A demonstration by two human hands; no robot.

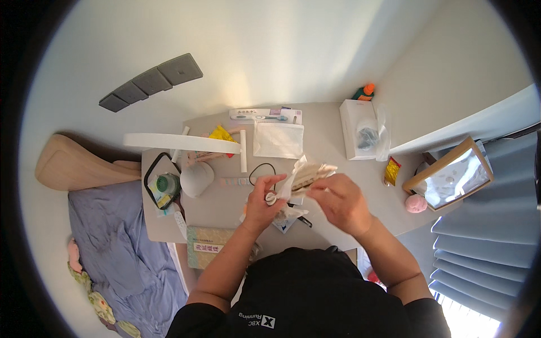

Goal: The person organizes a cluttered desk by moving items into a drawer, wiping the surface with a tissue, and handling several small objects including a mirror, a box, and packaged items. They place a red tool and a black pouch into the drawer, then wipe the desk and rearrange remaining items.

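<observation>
Above the desk, my left hand (263,205) grips a crumpled white paper or cloth wrapping (288,186) between thumb and fingers. A beige-brown item (310,176), possibly a small pouch or strip with a dark line along it, sticks out of the wrapping; its exact kind is unclear. Bent fingers of my right hand (340,203) pinch at the right edge of this beige item. Under the hands lie a blue-and-white packet (284,224) and a black pen-like object (304,221), both partly covered. A black cable (263,165) loops beside my left hand.
Behind the hands are a folded white cloth (279,140) and a packaged toothbrush (266,116). A white desk lamp (181,143) reaches over the left side. At right stand a white box (353,131) and a wood-framed mirror (450,177). A patterned box (207,253) lies near the front edge.
</observation>
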